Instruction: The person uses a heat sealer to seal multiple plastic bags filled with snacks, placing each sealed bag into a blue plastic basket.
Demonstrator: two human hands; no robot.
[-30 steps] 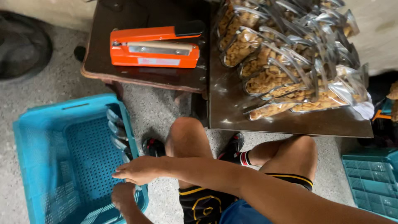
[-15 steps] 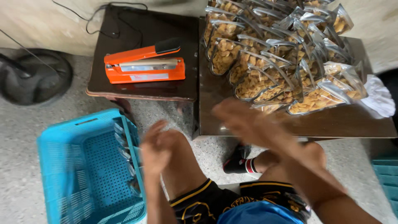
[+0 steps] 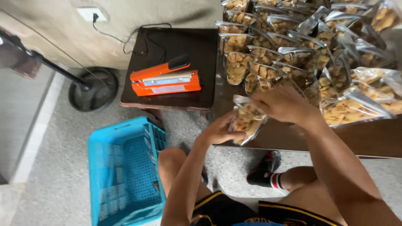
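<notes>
At the table edge (image 3: 293,148), both hands — left (image 3: 217,132), right (image 3: 284,104) — clamp one bag (image 3: 247,121); best kept upright, mouth flat.

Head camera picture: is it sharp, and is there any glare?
Head view: mostly sharp; daylight glints white off the clear snack bags; both hands, left hand and right hand, look slightly soft around the held bag; orange sealer crisp.

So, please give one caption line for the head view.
Both hands hold a clear snack bag beside an orange sealer.
</notes>
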